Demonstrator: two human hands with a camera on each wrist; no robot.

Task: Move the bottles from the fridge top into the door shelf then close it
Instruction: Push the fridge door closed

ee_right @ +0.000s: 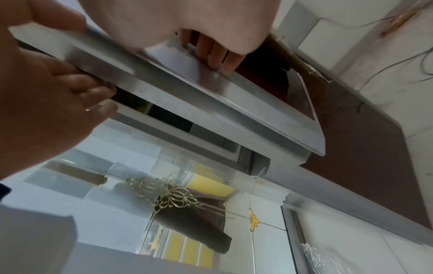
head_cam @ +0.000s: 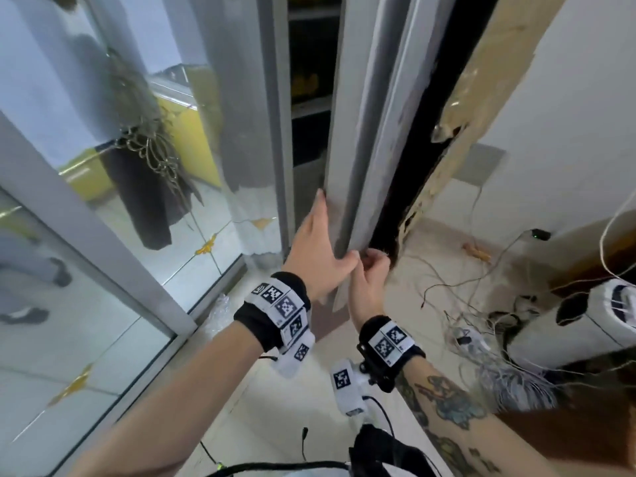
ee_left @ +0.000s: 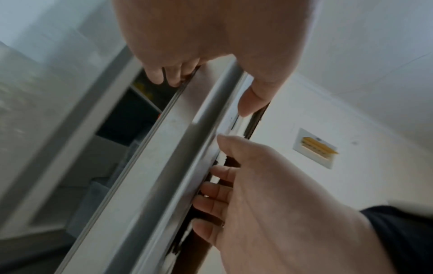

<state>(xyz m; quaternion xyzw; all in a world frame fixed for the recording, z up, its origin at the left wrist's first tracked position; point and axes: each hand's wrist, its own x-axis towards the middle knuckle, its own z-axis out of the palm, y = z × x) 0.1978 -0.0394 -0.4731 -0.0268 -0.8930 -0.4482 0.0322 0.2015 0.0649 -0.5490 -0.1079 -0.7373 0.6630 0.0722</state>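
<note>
Both hands on edge of fridge door [head_cam: 347, 108], door nearly shut, narrow gap left.

Left hand [head_cam: 318, 249] on the door's front edge: fingers straight up its inner side, thumb [ee_left: 253, 100] across the outer face, so the grip is flat against it, not clenched. Right hand [head_cam: 370, 273] just below and right of the left, fingers [ee_left: 211, 191] curled round the door's outer edge, grasping it. Dark fridge interior with shelves [head_cam: 309, 105] shows through the gap left of the door; something yellow sits on one shelf, too blurred to tell. No bottles can be made out in any view; door shelf hidden behind the door. Glass partition [head_cam: 103, 201] left of the door, loose wires [head_cam: 481, 287] on the floor to its right.
</note>
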